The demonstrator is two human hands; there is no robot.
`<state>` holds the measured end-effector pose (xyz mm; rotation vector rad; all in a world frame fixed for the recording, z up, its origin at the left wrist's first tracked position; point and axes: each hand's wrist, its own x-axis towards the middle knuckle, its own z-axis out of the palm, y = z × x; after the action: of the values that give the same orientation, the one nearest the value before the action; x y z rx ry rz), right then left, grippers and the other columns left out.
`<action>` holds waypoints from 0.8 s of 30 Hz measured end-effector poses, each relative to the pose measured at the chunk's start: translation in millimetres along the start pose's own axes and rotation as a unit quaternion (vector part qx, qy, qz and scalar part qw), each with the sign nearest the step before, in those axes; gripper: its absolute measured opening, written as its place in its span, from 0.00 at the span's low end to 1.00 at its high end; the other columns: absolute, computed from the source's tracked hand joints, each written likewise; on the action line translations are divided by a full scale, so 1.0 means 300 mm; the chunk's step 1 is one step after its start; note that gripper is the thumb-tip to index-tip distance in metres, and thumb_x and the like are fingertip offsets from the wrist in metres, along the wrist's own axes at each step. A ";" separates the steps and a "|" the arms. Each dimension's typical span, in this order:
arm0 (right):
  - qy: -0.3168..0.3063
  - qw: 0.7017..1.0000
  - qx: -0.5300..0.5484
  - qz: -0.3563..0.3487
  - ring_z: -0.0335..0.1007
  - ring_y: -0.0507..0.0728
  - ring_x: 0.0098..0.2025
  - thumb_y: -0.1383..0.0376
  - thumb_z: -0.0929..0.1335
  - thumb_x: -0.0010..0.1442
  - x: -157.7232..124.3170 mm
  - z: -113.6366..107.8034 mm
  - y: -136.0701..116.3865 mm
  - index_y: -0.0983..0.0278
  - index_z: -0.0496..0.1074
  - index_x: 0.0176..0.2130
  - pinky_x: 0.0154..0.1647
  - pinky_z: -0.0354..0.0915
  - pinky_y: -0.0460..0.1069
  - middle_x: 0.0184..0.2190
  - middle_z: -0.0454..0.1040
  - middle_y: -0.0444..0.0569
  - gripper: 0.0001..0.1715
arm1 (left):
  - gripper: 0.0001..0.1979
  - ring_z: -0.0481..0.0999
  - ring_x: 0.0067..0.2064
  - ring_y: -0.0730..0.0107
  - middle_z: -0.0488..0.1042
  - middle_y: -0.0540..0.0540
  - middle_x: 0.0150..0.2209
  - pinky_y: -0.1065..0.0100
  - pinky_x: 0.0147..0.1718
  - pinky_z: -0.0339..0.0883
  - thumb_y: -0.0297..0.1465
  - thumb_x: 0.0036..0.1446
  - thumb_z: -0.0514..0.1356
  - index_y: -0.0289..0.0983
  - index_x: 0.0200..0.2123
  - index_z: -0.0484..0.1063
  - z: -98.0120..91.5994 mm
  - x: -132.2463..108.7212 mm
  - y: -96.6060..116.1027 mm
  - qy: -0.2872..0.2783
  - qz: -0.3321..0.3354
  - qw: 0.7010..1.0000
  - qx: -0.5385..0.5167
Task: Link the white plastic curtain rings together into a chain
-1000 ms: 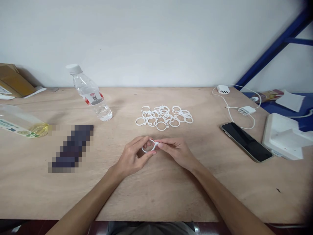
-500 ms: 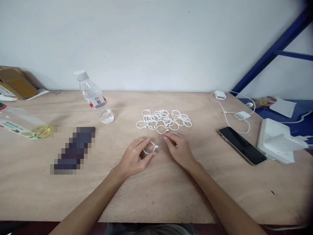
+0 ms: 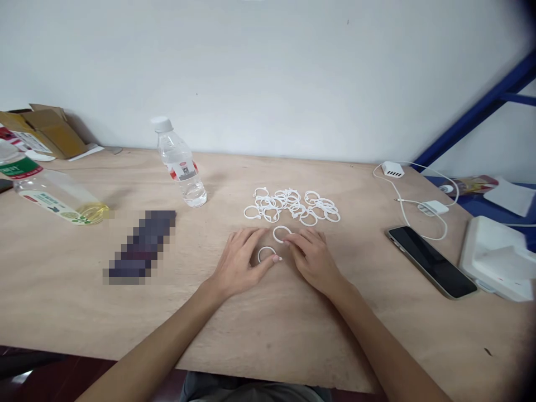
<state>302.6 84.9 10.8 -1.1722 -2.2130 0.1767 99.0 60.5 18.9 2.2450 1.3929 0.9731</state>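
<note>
My left hand (image 3: pixel 239 261) lies flat on the wooden table (image 3: pixel 259 324) with its fingers stretched forward. Its thumb tip touches a small white plastic ring (image 3: pixel 266 254) that lies on the table between thumb and index finger. My right hand (image 3: pixel 315 258) rests palm down just to the right, fingers extended. Its fingertips touch a second white ring (image 3: pixel 282 233) a little farther out. Beyond both hands lies a loose pile of several white rings (image 3: pixel 293 205).
A clear water bottle (image 3: pixel 181 164) stands at the back left. A bottle of yellow liquid (image 3: pixel 54 195) lies at the left, with a cardboard box (image 3: pixel 42 131) behind it. A dark phone (image 3: pixel 431 261), white chargers with cable (image 3: pixel 412 192) and a white device (image 3: pixel 496 257) sit at the right.
My hands let go of the ring they held together; it now lies on the table by my left thumb. My right hand reached to the pile and has a second ring under its fingertips.
</note>
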 end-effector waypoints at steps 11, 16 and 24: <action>0.086 0.977 0.186 0.056 0.67 0.56 0.36 0.62 0.66 0.62 0.014 -0.001 -0.095 0.58 0.75 0.45 0.43 0.63 0.54 0.34 0.74 0.48 0.11 | 0.18 0.77 0.44 0.62 0.79 0.42 0.44 0.63 0.44 0.71 0.37 0.56 0.63 0.37 0.48 0.74 -0.004 0.003 -0.020 0.040 -0.076 0.975 -0.205; 0.030 0.897 0.361 0.252 0.74 0.58 0.42 0.55 0.65 0.62 0.030 -0.006 -0.095 0.60 0.77 0.43 0.45 0.66 0.54 0.37 0.79 0.48 0.16 | 0.19 0.78 0.44 0.61 0.79 0.41 0.42 0.63 0.45 0.71 0.41 0.58 0.61 0.34 0.48 0.74 0.000 0.002 -0.030 0.055 -0.115 0.962 -0.241; -0.001 0.841 0.471 0.266 0.76 0.60 0.43 0.55 0.70 0.56 0.039 0.013 -0.124 0.60 0.80 0.40 0.46 0.69 0.55 0.38 0.81 0.48 0.15 | 0.17 0.78 0.43 0.62 0.79 0.44 0.42 0.66 0.43 0.71 0.41 0.60 0.58 0.35 0.45 0.75 -0.009 0.008 -0.022 0.035 -0.113 0.961 -0.248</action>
<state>269.5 72.5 27.5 -1.1125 -1.3726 1.3191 93.4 65.5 17.7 1.6630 1.2285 1.1735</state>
